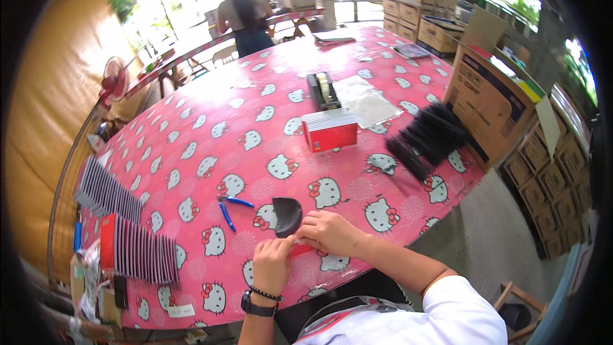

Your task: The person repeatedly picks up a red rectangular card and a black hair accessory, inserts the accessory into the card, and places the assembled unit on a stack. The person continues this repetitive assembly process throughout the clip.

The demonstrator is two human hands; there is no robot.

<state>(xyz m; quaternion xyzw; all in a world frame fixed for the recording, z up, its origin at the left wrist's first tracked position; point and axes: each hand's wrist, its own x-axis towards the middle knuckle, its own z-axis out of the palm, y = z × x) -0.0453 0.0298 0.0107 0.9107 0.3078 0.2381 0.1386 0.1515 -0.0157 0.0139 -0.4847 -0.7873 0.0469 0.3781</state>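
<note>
Near the front edge of the table, my left hand [271, 262] and my right hand [332, 233] meet, fingers pinched together. Between and just under them shows a flat red piece [301, 250], perhaps card; the fingers hide most of it. Right beyond my fingertips lies a black half-round piece with fine ridges [287, 216], like a comb. Blue-handled pliers [233, 209] rest to the left of it with their handles spread. A dark watch and a beaded bracelet are on my left wrist.
A red-sided stack [331, 133] stands mid-table before a black tape dispenser [324, 91] and white sheets [367, 102]. Black comb-like pieces [424, 140] are heaped at right, beside a cardboard box [488, 102]. Rows of thin packs [143, 252] line the left edge. A person [244, 13] stands beyond.
</note>
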